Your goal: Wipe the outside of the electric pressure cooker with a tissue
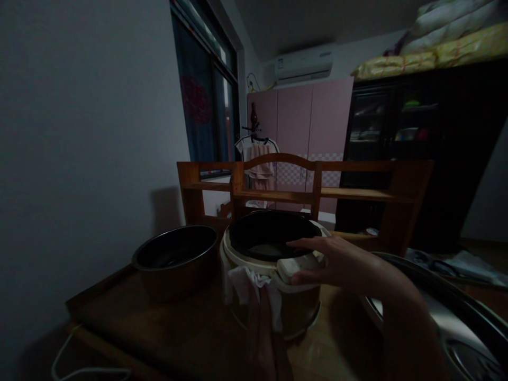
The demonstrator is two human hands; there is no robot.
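A cream rice cooker [301,307] stands open on the wooden table, its dark inner well [270,235] showing. My right hand [333,259] rests on the cooker's front rim, fingers stretched out over the white latch [296,266]. My left hand [264,333] comes up from below, closed on a white cloth [248,283] pressed against the cooker's front wall. The left hand's fingers are dim and partly hidden by the cloth.
A dark metal inner pot [174,254] sits left of the cooker. The cooker's shiny lid [456,328] lies open at right. A wooden shelf rack [301,193] stands behind. A white cord [71,360] trails off the table's left corner.
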